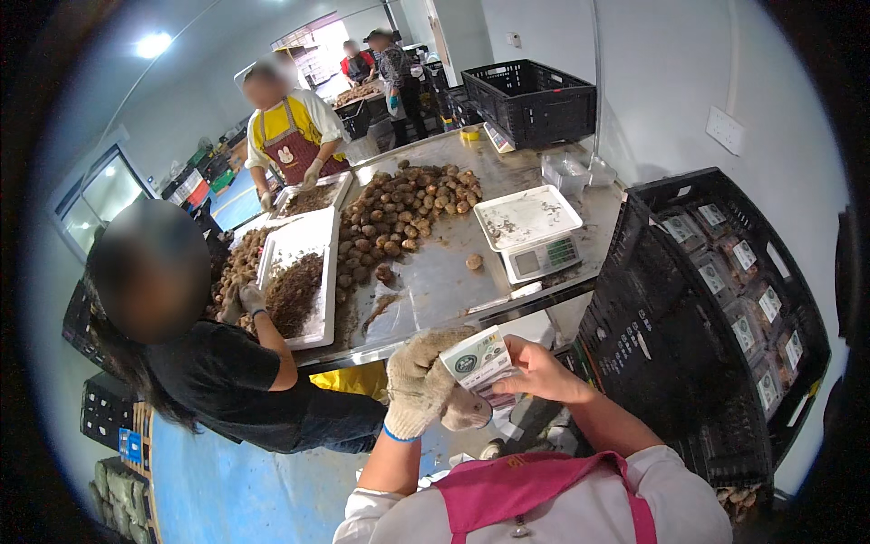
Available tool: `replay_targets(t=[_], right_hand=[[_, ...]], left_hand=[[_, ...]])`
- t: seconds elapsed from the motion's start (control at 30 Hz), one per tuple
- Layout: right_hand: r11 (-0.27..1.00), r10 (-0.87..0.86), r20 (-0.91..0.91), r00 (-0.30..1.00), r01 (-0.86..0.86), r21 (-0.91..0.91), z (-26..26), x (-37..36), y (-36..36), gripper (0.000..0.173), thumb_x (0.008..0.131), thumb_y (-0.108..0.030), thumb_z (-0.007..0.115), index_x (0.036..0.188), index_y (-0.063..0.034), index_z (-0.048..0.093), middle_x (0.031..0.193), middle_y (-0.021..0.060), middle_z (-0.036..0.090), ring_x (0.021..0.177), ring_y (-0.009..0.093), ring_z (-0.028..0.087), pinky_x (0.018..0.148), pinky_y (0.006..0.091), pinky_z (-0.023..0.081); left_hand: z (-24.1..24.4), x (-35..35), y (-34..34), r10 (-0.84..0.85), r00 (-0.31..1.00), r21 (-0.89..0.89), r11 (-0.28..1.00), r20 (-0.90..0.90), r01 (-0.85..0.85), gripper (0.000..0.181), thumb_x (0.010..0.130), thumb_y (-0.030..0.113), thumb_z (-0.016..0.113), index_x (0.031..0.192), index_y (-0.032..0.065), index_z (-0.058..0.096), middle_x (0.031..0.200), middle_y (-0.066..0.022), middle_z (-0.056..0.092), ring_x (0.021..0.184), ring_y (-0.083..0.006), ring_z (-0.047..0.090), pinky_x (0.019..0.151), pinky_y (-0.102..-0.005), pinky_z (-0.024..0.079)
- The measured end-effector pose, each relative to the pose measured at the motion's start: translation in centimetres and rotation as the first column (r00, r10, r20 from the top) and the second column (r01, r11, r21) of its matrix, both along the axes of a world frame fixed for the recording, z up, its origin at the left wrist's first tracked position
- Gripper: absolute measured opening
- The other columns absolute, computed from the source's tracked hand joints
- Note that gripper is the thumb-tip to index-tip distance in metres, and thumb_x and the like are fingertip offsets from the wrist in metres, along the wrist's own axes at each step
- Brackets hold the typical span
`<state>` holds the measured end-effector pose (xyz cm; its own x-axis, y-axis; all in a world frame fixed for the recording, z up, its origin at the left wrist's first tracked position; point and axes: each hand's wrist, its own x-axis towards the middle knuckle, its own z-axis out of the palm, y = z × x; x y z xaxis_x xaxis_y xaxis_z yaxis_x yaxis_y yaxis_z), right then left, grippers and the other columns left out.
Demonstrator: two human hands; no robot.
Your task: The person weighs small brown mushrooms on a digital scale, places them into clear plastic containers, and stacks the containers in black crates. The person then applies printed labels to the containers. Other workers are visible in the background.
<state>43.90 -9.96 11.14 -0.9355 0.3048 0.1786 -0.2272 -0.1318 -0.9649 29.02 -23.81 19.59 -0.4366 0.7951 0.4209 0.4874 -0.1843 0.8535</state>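
My left hand (423,381), in a knitted work glove, is closed around a loose knitted glove (467,410) and the left side of a stack of printed labels (476,359). The bare fingers of my right hand (544,369) hold the right side of that stack, in front of my chest. Beyond my hands, a digital weighing scale (541,256) with a soiled white tray (529,216) stands on the metal table (442,279). One round brown tuber (474,261) lies left of the scale, and a large heap of similar tubers (401,211) lies farther left.
A black crate (768,299) at the right holds labelled clear packs. Another black crate (530,102) stands on the table's far end, near clear plastic containers (567,173). At the left, a co-worker (224,360) works by a white foam tray (329,292); another person (292,136) stands beyond.
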Motion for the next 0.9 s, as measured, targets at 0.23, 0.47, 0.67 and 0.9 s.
replay_targets(t=[0.23, 0.47, 0.67, 0.9], right_hand=[[0.997, -0.006, 0.108, 0.994, -0.003, 0.08, -2.2, 2.0, -0.2, 0.053, 0.078, -0.012, 0.076, 0.124, -0.0009, 0.053, 0.109, 0.0062, 0.064, 0.097, 0.013, 0.058, 0.088, 0.0292, 0.046], [0.999, 0.045, 0.371, 0.928, -0.04, -0.02, -5.5, 4.1, -0.8, 0.046, 0.079, -0.029, 0.076, 0.115, -0.0041, 0.063, 0.087, -0.0004, 0.066, 0.073, 0.008, 0.057, 0.066, 0.0243, 0.047], [1.0, -0.002, 0.587, 0.81, 0.005, -0.004, -5.4, 5.0, -2.2, 0.032, 0.082, -0.02, 0.073, 0.109, -0.0067, 0.065, 0.083, -0.0003, 0.065, 0.071, 0.008, 0.059, 0.061, 0.0244, 0.051], [0.998, 0.057, 0.524, 0.85, -0.042, -0.042, -7.9, 6.3, -1.8, 0.027, 0.082, -0.019, 0.073, 0.107, -0.0112, 0.068, 0.084, -0.0017, 0.066, 0.072, 0.007, 0.058, 0.06, 0.0252, 0.05]], left_hand=[[3.5, 1.5, 0.4, -0.005, 0.999, 0.215, 0.977, -0.053, 0.016, 0.021, 0.081, 0.015, 0.066, 0.092, -0.0031, 0.069, 0.09, -0.0137, 0.07, 0.081, -0.0206, 0.067, 0.073, -0.0302, 0.052], [7.8, 2.7, 0.3, -0.054, 0.989, 0.409, 0.912, 0.139, -0.008, 0.022, 0.076, 0.015, 0.073, 0.084, -0.0047, 0.069, 0.085, -0.0142, 0.069, 0.075, -0.0198, 0.065, 0.068, -0.0296, 0.052], [8.7, 1.7, 0.0, 0.11, 0.994, 0.466, 0.878, 0.018, -0.105, 0.022, 0.076, 0.016, 0.073, 0.085, -0.0035, 0.067, 0.089, -0.0133, 0.069, 0.079, -0.0197, 0.064, 0.074, -0.0317, 0.051], [10.4, 1.4, -0.2, 0.219, 0.953, 0.555, 0.829, -0.211, -0.068, 0.02, 0.081, 0.016, 0.065, 0.091, -0.0012, 0.065, 0.09, -0.0094, 0.066, 0.081, -0.0163, 0.063, 0.071, -0.0293, 0.052]])
